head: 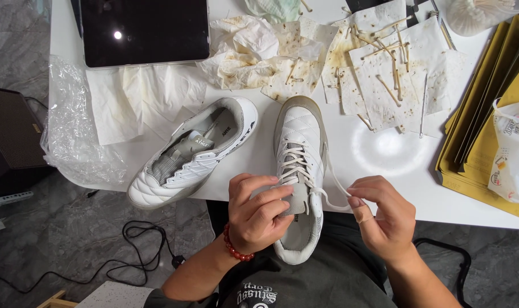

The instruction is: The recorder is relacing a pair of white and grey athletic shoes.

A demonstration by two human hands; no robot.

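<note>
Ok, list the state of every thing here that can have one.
Laced shoe: upright, laced, tongue held by left hand.
Lace end: loose, pinched by right hand.
Unlaced shoe: tipped on its side, no laces.
Tablet: screen dark.
Tissues: crumpled, stained.
Cotton swabs: scattered, dirty.

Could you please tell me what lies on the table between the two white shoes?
In the head view, only bare white table lies between the unlaced shoe and the laced shoe; they do not touch.
</note>
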